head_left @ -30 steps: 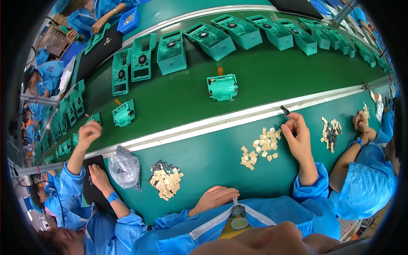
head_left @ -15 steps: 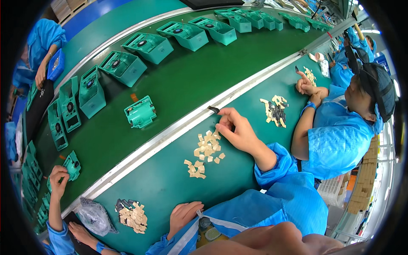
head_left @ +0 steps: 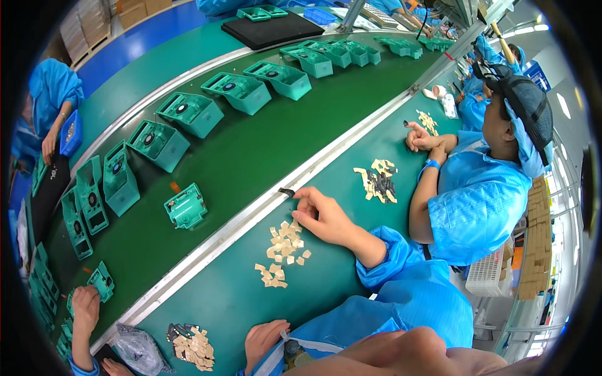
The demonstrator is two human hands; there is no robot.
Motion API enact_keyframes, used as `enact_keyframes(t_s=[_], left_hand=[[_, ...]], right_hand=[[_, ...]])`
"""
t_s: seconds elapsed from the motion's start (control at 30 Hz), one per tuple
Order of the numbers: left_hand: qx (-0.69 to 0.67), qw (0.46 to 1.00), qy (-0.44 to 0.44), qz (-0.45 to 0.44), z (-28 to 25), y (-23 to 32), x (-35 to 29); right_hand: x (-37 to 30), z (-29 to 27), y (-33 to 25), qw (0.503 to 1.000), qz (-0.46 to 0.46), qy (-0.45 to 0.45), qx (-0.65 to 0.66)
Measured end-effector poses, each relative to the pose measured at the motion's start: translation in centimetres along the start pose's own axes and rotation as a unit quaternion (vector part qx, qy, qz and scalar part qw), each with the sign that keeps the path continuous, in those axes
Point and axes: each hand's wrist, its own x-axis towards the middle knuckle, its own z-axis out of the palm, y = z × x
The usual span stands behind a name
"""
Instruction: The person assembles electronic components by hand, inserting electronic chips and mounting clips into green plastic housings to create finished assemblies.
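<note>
My right hand (head_left: 325, 216) reaches over the green worktable, fingers curled, with a small black strip (head_left: 286, 192) at the tip of its index finger, by the metal rail (head_left: 251, 220). The thumb is bent below and does not visibly touch the strip. Just under this hand lies a loose pile of small cream pieces (head_left: 285, 241), with a smaller cluster of cream pieces (head_left: 271, 276) nearer me. My left hand (head_left: 266, 340) lies flat on the table edge close to my body, with nothing visible in it. Left of it is a pile of cream and black pieces (head_left: 193, 348).
Beyond the rail, a green belt carries a small teal housing (head_left: 186, 207) and a row of larger teal housings (head_left: 190, 114). A co-worker (head_left: 483, 182) sits at my right beside another mixed pile (head_left: 378, 182). At lower left are another person's hand (head_left: 86, 307) and a clear plastic bag (head_left: 139, 351).
The view has swung up and to the right, so the scene sits lower and further left. My right hand keeps the black strip at its fingertip; my left hand stays on the table.
</note>
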Motion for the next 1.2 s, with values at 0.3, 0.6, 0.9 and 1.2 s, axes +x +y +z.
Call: enact_keyframes(t_s=[0.3,0.6,0.9,1.2], left_hand=[[-0.001,1.000,-0.010,-0.026,0.2,1.7,1.6],[0.004,1.000,0.004,-0.027,1.2,2.2,2.3],[-0.023,0.999,-0.008,-0.045,1.4,2.7,2.6],[-0.031,0.998,-0.017,-0.045,2.1,2.6,2.7]], right_hand=[[0.8,-1.5,0.7,1.000,0.028,-0.011,0.006],[0.9,-2.5,1.4,1.000,0.005,-0.011,0.000],[0.7,-3.1,1.4,1.000,0.011,-0.009,-0.012],[0.7,-3.7,1.5,1.000,0.014,-0.012,-0.013]])
